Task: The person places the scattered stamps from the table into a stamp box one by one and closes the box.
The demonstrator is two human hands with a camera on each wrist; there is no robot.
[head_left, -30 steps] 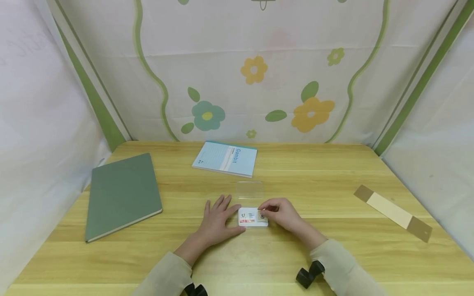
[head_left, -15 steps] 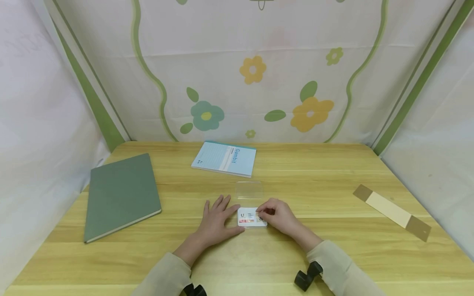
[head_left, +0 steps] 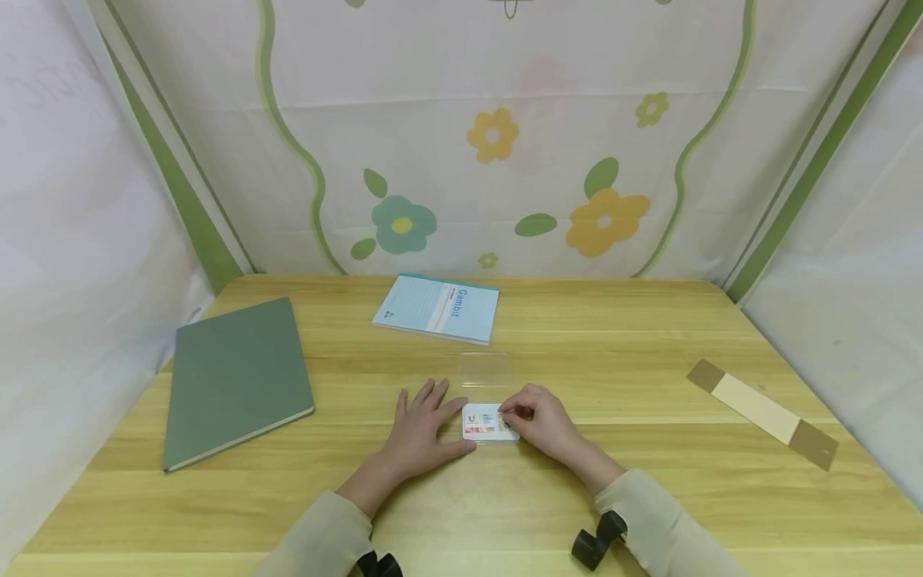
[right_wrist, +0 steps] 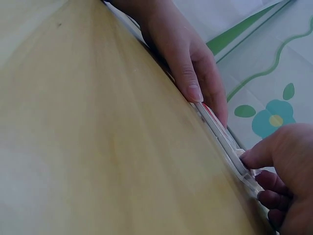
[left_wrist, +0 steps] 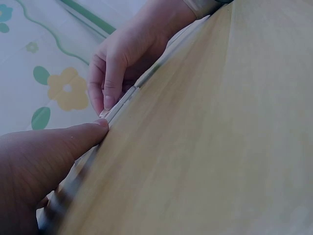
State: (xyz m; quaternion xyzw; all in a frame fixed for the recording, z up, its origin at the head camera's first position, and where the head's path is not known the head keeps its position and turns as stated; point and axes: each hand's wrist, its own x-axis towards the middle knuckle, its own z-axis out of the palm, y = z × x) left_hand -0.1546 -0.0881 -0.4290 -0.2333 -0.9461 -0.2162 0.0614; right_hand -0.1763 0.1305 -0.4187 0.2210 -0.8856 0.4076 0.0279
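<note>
A flat white card (head_left: pixel 481 429) with printed text and a red-orange band lies on the table. My left hand (head_left: pixel 421 437) rests beside it, fingers spread, with forefinger and thumb at its left corners. At the card's right end, my right hand (head_left: pixel 541 421) pinches a small beige square piece (head_left: pixel 505 423), mostly hidden by the fingertips. The right wrist view shows the card (right_wrist: pixel 215 125) edge-on, with clear plastic (right_wrist: pixel 247 178) around its near end by the right thumb. Both hands meet the card's ends in the left wrist view.
Just behind the card lies a clear plastic rectangle (head_left: pixel 485 369). Farther back is a light blue notebook (head_left: pixel 440 308). A green hardcover book (head_left: pixel 238 385) occupies the left side. A brown-and-cream strip (head_left: pixel 763 413) lies at right. Printed fabric walls enclose the wooden table (head_left: pixel 613 344).
My right fingertips have shifted slightly left over the card's right end and now cover more of the square piece. My left hand stays in place.
</note>
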